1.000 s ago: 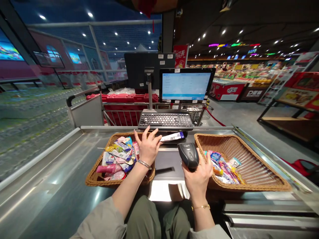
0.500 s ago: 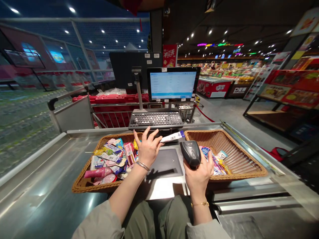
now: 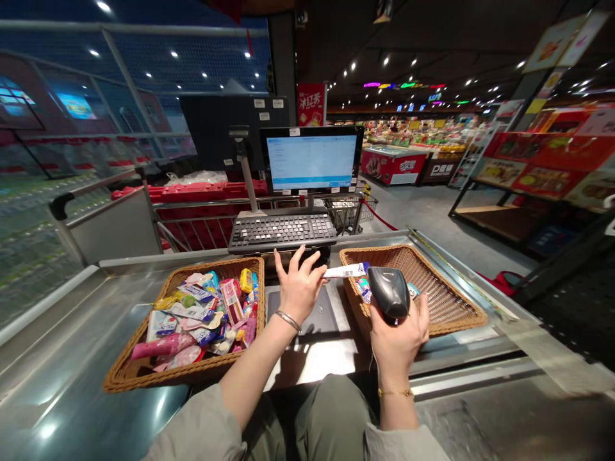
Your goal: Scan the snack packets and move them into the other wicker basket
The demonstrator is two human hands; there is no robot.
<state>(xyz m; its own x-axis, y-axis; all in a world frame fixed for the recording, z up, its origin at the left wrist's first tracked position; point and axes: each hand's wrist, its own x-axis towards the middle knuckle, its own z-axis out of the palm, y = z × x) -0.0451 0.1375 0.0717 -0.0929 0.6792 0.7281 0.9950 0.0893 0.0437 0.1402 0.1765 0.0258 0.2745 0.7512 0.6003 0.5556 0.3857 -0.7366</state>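
Note:
Between thumb and finger, my left hand (image 3: 300,291) pinches one end of a slim white and blue packet (image 3: 346,271) with a barcode; its other fingers are spread. The packet points right, toward the right basket. My right hand (image 3: 398,336) is wrapped round a black handheld barcode scanner (image 3: 388,293), its head facing away from me. On my left, a wicker basket (image 3: 115,378) holds a heap of small sweets and packets (image 3: 202,314). The right wicker basket (image 3: 461,307) has a few packets, partly hidden behind the scanner and my right hand.
A keyboard (image 3: 283,230) and a lit monitor (image 3: 312,160) stand behind the metal counter (image 3: 62,390). Between the baskets lies a dark flat pad (image 3: 324,314). A metal rail and trolleys (image 3: 346,214) are beyond the counter, and shelves (image 3: 542,166) stand at the right.
The view has swung to the right. My left hand and the packet have moved right, over toward the right basket. The scanner has turned and moved right, its head close by the packet's end.

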